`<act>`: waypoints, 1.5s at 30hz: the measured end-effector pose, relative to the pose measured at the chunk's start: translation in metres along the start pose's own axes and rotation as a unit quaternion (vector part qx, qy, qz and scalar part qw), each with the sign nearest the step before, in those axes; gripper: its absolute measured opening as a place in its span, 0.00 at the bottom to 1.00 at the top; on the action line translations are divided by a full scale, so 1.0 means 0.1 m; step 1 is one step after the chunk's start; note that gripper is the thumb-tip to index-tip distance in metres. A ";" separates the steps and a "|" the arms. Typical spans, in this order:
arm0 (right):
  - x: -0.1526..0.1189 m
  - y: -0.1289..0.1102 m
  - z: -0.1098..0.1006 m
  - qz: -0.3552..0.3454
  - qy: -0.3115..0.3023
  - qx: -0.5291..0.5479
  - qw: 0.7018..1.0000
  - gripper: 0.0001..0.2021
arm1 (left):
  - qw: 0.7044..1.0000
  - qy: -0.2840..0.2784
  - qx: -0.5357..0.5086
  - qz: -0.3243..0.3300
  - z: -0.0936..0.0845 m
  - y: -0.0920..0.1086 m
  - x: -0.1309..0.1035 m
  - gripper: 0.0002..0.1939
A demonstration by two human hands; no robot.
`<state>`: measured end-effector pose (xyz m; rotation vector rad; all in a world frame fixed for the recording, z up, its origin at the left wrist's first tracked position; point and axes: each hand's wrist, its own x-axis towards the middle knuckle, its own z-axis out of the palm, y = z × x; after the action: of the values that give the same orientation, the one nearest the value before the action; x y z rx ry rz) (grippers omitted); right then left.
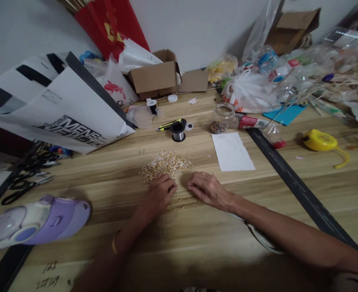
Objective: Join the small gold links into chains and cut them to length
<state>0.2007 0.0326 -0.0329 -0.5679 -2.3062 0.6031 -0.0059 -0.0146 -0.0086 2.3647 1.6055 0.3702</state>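
Observation:
A loose pile of small gold and silver pieces (166, 163) lies on the wooden table (136, 251). My left hand (162, 190) rests at the pile's near edge with its fingers closed; what they hold, if anything, is too small to name. Just to the right, my right hand (205, 187) is closed too, fingertips pressed together near the tabletop, their contents hidden. The hands are a short gap apart. Thin gold chains (183, 204) lie on the table below and between them, partly covered by the hands.
Behind the pile stand a wire spool (178, 133) and a yellow cutter (168, 125). A bead jar (222, 118), white paper (232, 151) and yellow tape measure (320, 140) are rightward. At left are a purple bottle (55, 219), scissors (20, 188) and a large paper bag (72, 109).

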 end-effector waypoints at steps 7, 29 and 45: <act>-0.01 0.02 0.02 -0.003 0.000 -0.002 1.000 0.06 | 0.999 0.045 -0.005 0.013 0.06 -0.03 0.01 0.08; -0.02 0.04 0.03 -0.009 0.003 -0.008 1.000 0.06 | 0.999 0.032 -0.010 0.023 0.01 -0.08 0.00 0.07; -0.02 0.03 0.03 0.000 -0.005 0.000 1.000 0.05 | 0.999 0.020 0.023 0.036 0.01 -0.05 0.01 0.09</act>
<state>0.2004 0.0337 -0.0377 -0.5658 -2.3155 0.6076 -0.0100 -0.0123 -0.0113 2.4696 1.5646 0.4021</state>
